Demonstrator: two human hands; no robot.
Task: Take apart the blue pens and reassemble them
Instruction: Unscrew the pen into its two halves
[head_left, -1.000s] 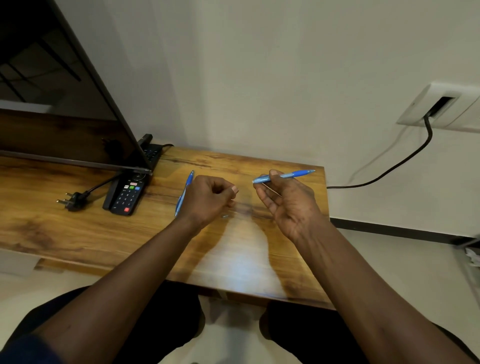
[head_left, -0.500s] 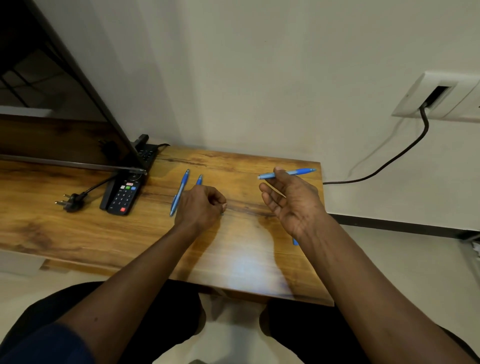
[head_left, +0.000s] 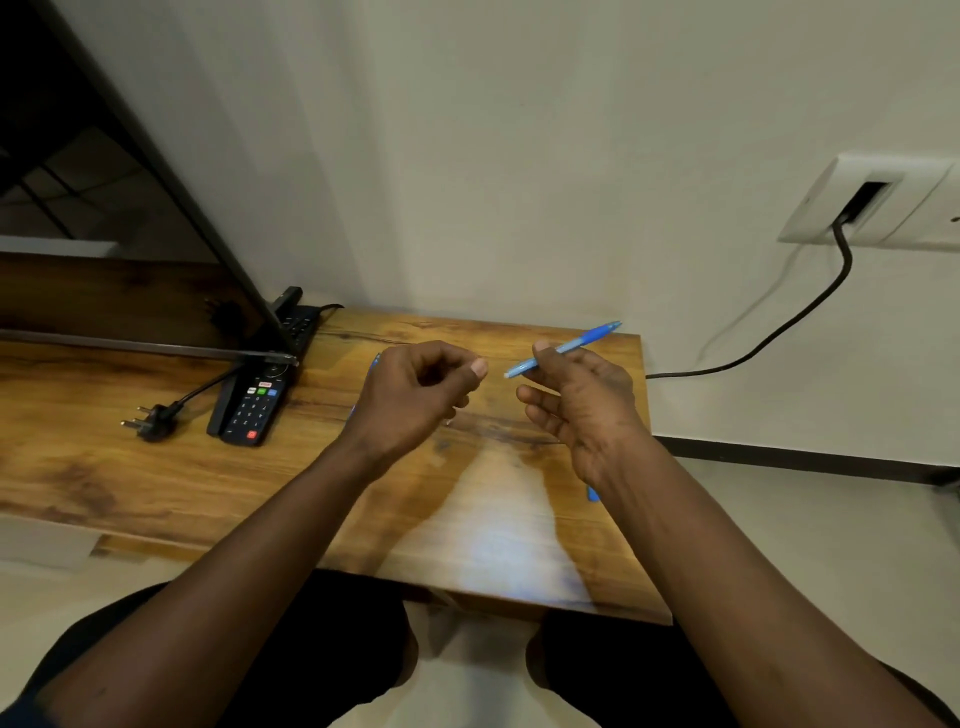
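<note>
Fingers (head_left: 543, 348) of the right hand (head_left: 584, 410) pinch a blue pen (head_left: 571, 344) above the far right corner of the desk (head_left: 156, 483); the other fingers are loosely spread. The left hand (head_left: 410, 400) is curled just beside the pen's tip, thumb on forefinger. Whether it holds a part, I cannot tell. Behind it a second blue pen (head_left: 375, 359) lies on the desk, mostly hidden.

1. A brown wooden table (head_left: 156, 467) stands against a white wall (head_left: 519, 156).
2. A big dark screen (head_left: 104, 208) stands on the table at the left.
3. A black remote (head_left: 254, 405) with colored buttons lies by the screen's corner.
4. A black plug (head_left: 150, 421) lies near the remote.
5. A white socket (head_left: 878, 208) is on the wall at the right. A black cable (head_left: 779, 332) hangs down from it.
</note>
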